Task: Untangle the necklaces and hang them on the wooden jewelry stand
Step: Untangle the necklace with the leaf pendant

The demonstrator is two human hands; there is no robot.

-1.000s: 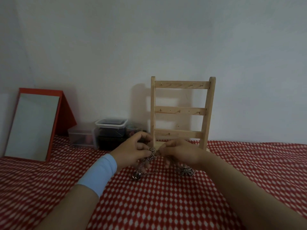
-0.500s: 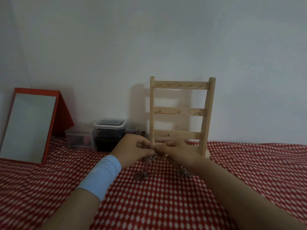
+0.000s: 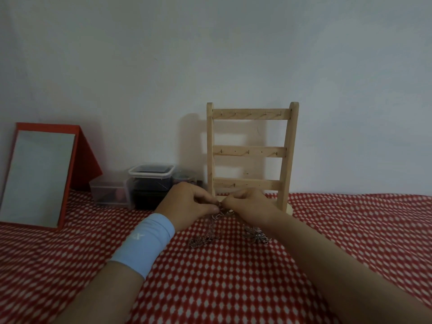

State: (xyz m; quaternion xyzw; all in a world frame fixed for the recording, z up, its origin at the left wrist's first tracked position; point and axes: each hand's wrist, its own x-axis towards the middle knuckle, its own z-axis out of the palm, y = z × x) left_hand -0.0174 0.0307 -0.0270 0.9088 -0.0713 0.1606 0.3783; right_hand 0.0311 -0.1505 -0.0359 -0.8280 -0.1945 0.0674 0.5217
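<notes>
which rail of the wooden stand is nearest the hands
The bottom rail, just behind the left hand and right hand; the middle rail and top rail sit higher.

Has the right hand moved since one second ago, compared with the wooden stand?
Yes, slightly: the right hand has risen toward the bottom rail of the wooden stand, still pinching the necklaces.

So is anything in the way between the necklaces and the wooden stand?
Nothing visible is. The left hand and right hand pinch the tangled necklaces right in front of the stand, whose hooks look bare. Only the tangle needs sorting first.
</notes>
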